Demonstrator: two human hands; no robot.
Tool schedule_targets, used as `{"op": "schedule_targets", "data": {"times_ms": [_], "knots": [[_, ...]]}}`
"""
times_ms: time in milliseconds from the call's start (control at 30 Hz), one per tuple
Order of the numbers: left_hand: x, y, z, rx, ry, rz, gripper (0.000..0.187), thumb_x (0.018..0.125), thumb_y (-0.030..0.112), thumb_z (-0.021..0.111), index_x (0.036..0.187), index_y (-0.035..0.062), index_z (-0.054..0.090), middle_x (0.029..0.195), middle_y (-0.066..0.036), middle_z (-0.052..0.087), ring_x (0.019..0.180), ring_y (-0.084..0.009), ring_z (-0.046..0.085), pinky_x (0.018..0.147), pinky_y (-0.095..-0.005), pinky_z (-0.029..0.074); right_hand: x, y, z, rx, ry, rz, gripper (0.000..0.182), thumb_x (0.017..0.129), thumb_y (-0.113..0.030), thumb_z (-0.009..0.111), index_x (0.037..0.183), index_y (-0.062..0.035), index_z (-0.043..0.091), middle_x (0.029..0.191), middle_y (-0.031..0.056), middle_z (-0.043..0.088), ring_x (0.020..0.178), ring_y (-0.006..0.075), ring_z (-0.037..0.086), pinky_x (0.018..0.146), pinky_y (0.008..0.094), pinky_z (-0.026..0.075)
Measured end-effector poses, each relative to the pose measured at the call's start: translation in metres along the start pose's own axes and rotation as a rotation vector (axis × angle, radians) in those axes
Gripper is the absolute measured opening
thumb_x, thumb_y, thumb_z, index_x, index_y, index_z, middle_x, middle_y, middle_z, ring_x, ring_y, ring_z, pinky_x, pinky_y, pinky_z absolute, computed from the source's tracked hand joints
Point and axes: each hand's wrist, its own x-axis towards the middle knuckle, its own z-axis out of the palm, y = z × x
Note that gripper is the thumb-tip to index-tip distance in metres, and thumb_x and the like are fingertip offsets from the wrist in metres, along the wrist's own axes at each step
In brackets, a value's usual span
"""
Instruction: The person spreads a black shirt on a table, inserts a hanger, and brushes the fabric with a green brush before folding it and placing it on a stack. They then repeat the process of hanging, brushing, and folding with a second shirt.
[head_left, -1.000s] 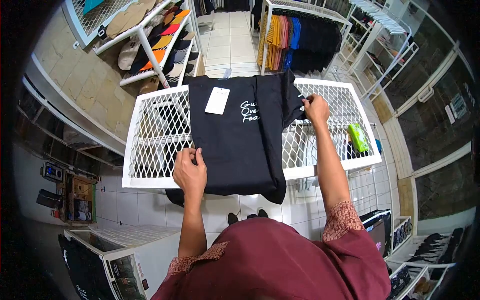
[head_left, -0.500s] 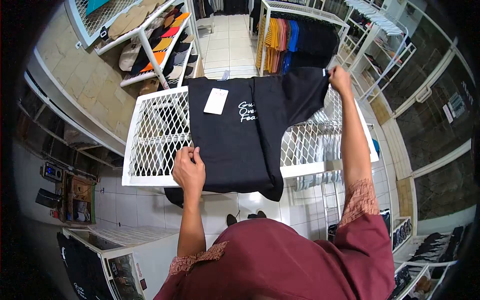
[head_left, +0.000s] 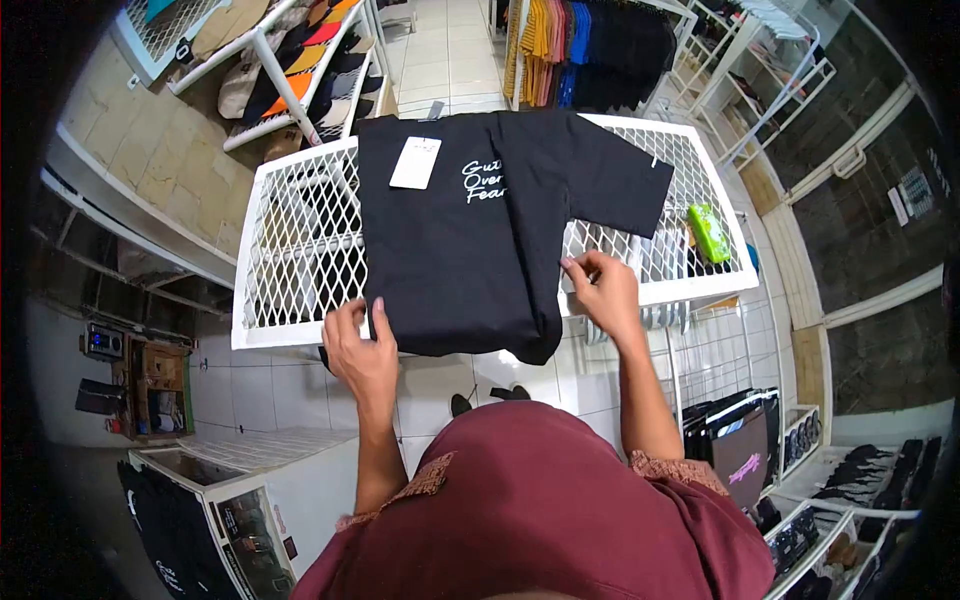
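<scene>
A black T-shirt (head_left: 440, 260) lies on a white mesh rack top, one side folded inward over the front. White lettering (head_left: 484, 181) shows on its chest, partly covered by the fold. A white paper tag (head_left: 415, 163) rests near the collar. The short sleeve (head_left: 620, 175) is spread out to the right. My left hand (head_left: 362, 350) is at the shirt's lower left edge, thumb on the cloth and fingers apart. At the right folded edge, my right hand (head_left: 607, 290) pinches the cloth between thumb and fingers.
The white mesh rack (head_left: 300, 250) extends beyond both sides of the shirt. A bright green packet (head_left: 709, 234) lies on its right end. Caps fill a shelf (head_left: 300, 85) at the back left, and shirts hang on a rail (head_left: 600, 50) ahead. A white cabinet (head_left: 300, 500) stands at the lower left.
My right hand has let go of the sleeve and come down to the shirt's right edge. The sleeve now lies flat, and the green packet has come into view. My left hand remains at the left edge.
</scene>
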Motion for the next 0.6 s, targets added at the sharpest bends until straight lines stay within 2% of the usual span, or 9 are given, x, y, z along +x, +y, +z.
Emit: {"op": "schedule_targets", "data": {"times_ms": [33, 133, 267, 367, 400, 467, 500, 533, 600], "knots": [[-0.007, 0.006, -0.010, 0.007, -0.088, -0.148, 0.027, 0.092, 0.029, 0.075, 0.099, 0.0045, 0.067, 0.088, -0.009, 0.062, 0.081, -0.0291, 0.061, 0.075, -0.0444, 0.049, -0.002, -0.006, 0.005, -0.001, 0.051, -0.027, 0.034, 0.091, -0.035, 0.073, 0.083, -0.0015, 0.075, 0.078, 0.0168, 0.072, 0.072, 0.0334, 0.071, 0.068, 0.0416, 0.053], [-0.013, 0.010, -0.027, 0.096, -0.266, -0.281, 0.030, 0.092, 0.033, 0.074, 0.093, 0.0050, 0.065, 0.086, -0.008, 0.061, 0.078, -0.0299, 0.062, 0.072, -0.0465, 0.048, 0.000, -0.018, 0.016, 0.032, 0.117, -0.033, 0.035, 0.089, -0.034, 0.075, 0.081, -0.0003, 0.074, 0.077, 0.0156, 0.071, 0.071, 0.0333, 0.069, 0.073, 0.0443, 0.052], [-0.010, 0.009, -0.028, 0.020, -0.291, -0.263, 0.025, 0.097, 0.028, 0.068, 0.091, 0.0043, 0.062, 0.085, -0.010, 0.061, 0.076, -0.0322, 0.062, 0.070, -0.0477, 0.048, 0.008, -0.012, 0.027, -0.082, 0.150, -0.194, 0.029, 0.090, -0.028, 0.074, 0.082, 0.0000, 0.070, 0.078, 0.0177, 0.071, 0.071, 0.0359, 0.068, 0.073, 0.0443, 0.052], [-0.013, -0.003, -0.016, 0.040, -0.226, -0.132, 0.022, 0.101, 0.022, 0.062, 0.093, 0.0017, 0.058, 0.087, -0.015, 0.061, 0.076, -0.0340, 0.062, 0.070, -0.0463, 0.046, 0.011, -0.016, 0.023, 0.206, 0.055, -0.021, 0.031, 0.095, -0.028, 0.068, 0.087, 0.0018, 0.064, 0.072, 0.0198, 0.066, 0.068, 0.0354, 0.069, 0.064, 0.0415, 0.051], [-0.014, -0.005, -0.014, 0.046, -0.220, -0.140, 0.022, 0.101, 0.022, 0.062, 0.093, 0.0017, 0.058, 0.087, -0.015, 0.061, 0.076, -0.0340, 0.062, 0.070, -0.0463, 0.046, 0.016, -0.016, 0.016, 0.272, -0.108, 0.134, 0.031, 0.097, -0.030, 0.064, 0.091, -0.0001, 0.064, 0.085, 0.0157, 0.072, 0.079, 0.0278, 0.071, 0.072, 0.0394, 0.051], [-0.017, -0.007, -0.010, 0.064, -0.187, -0.081, 0.020, 0.103, 0.020, 0.057, 0.098, 0.0010, 0.055, 0.093, -0.018, 0.060, 0.086, -0.0420, 0.061, 0.074, -0.0501, 0.046, 0.019, -0.010, 0.022, 0.784, -0.203, 0.356, 0.035, 0.099, -0.032, 0.061, 0.109, 0.0015, 0.065, 0.110, 0.0131, 0.073, 0.100, 0.0237, 0.070, 0.089, 0.0359, 0.051], [-0.016, -0.006, -0.012, 0.052, -0.204, -0.104, 0.019, 0.104, 0.019, 0.055, 0.100, 0.0006, 0.052, 0.094, -0.020, 0.060, 0.087, -0.0446, 0.060, 0.075, -0.0513, 0.046, 0.025, -0.012, 0.037, 1.146, -0.110, 0.498, 0.046, 0.102, -0.031, 0.056, 0.129, 0.0071, 0.058, 0.132, 0.0133, 0.066, 0.118, 0.0263, 0.065, 0.105, 0.0347, 0.047], [-0.016, -0.007, -0.012, 0.052, -0.201, -0.107, 0.019, 0.104, 0.019, 0.055, 0.100, 0.0006, 0.052, 0.094, -0.020, 0.060, 0.087, -0.0446, 0.060, 0.075, -0.0513, 0.046, 0.027, -0.008, 0.036, 1.145, -0.114, 0.495, 0.046, 0.102, -0.031, 0.056, 0.129, 0.0071, 0.058, 0.132, 0.0133, 0.066, 0.118, 0.0263, 0.065, 0.105, 0.0347, 0.047], [-0.016, -0.009, -0.013, 0.013, -0.165, -0.113, 0.021, 0.106, 0.021, 0.053, 0.100, 0.0005, 0.052, 0.095, -0.021, 0.061, 0.088, -0.0453, 0.060, 0.076, -0.0520, 0.045, 0.028, -0.011, 0.027, 1.601, -0.380, 0.585, 0.035, 0.103, -0.027, 0.055, 0.122, 0.0011, 0.063, 0.120, 0.0144, 0.069, 0.109, 0.0250, 0.067, 0.103, 0.0389, 0.052]]}}
